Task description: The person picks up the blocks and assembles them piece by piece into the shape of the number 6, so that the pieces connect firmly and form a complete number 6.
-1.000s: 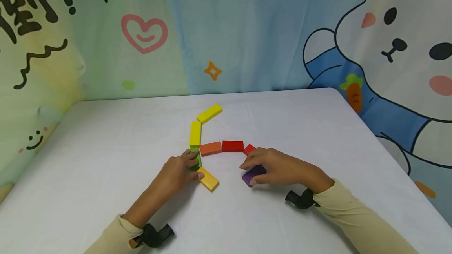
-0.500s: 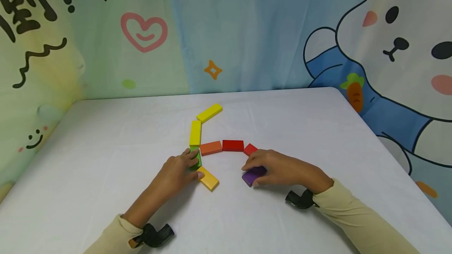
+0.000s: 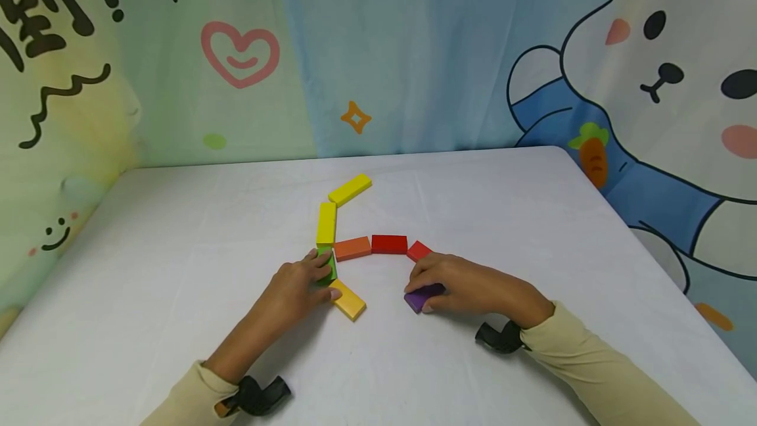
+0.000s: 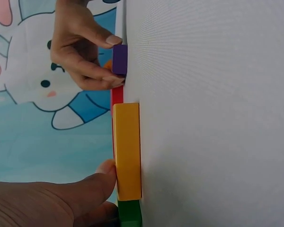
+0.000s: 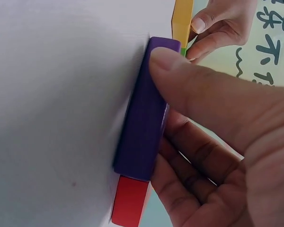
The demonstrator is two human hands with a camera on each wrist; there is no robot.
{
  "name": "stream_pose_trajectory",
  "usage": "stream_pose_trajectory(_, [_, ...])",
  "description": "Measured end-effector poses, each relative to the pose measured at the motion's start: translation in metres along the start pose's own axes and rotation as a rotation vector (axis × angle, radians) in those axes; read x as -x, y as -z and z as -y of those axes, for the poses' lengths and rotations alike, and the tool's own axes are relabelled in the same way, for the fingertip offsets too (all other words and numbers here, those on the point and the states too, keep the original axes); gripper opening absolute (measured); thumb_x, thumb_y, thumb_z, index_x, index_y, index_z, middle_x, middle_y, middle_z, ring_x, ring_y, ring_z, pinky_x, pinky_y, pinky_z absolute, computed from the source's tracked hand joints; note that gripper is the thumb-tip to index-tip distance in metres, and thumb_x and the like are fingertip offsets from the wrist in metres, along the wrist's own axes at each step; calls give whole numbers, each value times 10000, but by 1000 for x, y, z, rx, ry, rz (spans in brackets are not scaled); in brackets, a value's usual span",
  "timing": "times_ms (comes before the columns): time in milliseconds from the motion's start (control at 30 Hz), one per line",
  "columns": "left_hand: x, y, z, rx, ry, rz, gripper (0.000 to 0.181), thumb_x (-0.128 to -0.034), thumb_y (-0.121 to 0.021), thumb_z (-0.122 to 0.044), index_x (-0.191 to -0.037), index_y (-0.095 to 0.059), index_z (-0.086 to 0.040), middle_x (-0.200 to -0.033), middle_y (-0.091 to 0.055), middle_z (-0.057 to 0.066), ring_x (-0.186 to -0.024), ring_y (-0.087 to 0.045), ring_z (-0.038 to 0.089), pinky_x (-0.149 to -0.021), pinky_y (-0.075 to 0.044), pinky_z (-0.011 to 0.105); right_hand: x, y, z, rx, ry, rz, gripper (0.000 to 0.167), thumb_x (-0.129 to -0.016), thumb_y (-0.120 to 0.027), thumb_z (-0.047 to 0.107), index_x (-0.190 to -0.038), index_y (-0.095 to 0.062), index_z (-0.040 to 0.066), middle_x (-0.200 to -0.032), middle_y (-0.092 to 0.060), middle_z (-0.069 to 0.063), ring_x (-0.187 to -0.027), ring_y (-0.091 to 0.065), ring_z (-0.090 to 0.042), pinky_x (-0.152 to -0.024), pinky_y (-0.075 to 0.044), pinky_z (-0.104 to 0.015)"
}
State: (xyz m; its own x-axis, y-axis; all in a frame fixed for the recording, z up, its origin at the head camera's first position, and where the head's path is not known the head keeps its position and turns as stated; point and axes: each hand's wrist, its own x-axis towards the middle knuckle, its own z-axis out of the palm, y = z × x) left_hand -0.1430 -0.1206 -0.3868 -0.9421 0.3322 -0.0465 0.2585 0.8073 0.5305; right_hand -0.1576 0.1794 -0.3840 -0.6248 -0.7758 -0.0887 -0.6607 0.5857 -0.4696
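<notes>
My right hand (image 3: 458, 284) pinches a purple block (image 3: 423, 296) lying on the white table. In the right wrist view the thumb presses the near face of that purple block (image 5: 144, 109), and the fingers sit behind it. One end meets a red block (image 5: 130, 201). My left hand (image 3: 298, 288) rests over a green block (image 3: 331, 271), partly covering it, and its thumb touches an amber-yellow block (image 3: 350, 301). The left wrist view shows the thumb at the upper edge of the amber block (image 4: 128, 151), which adjoins the green block (image 4: 129, 213).
Two bright yellow blocks (image 3: 326, 223) curve up and right from the green one. An orange block (image 3: 353, 248), a red block (image 3: 389, 244) and another red block (image 3: 419, 250) arc rightward toward my right hand. A printed cloth (image 3: 414, 51) hangs behind the table.
My right fingers have shifted slightly toward me along the purple block, which itself has barely moved. The left hand and the other blocks stay where they were.
</notes>
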Motion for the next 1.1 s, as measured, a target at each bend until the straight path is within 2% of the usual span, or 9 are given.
stream_pose_trajectory(1100, [2, 0, 1, -2, -35, -9, 560, -824, -784, -205, -1301, -587, 14, -1411, -508, 120, -1357, -383, 333, -1024, -385, 514, -2, -3, 1, 7, 2, -2, 321, -871, -749, 185, -1186, -697, 158, -1150, -594, 39, -1131, -511, -160, -921, -494, -337])
